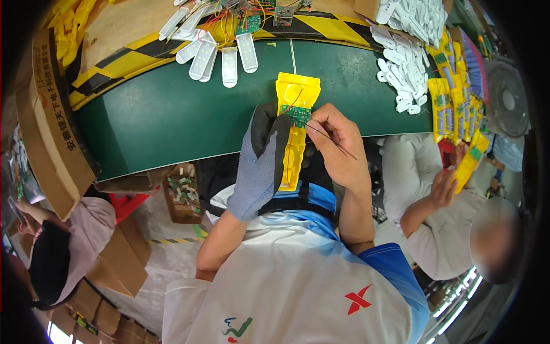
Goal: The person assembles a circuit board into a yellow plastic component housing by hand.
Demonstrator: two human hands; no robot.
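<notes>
My left hand, in a grey-blue glove with dark fingers, is closed round a long yellow plastic housing at the table's near edge. A small green circuit board sits across the housing, partly behind the gloved thumb. Thin red and black wires run from the board. My bare right hand pinches a black wire between thumb and fingertips beside the board; the wire's loose end trails down past the fingers.
White strip panels with wires and boards lie at the back. White plastic parts are heaped at the right, beside stacked yellow housings. A cardboard flap borders the left. A co-worker at right holds another yellow housing; another person sits at left.
</notes>
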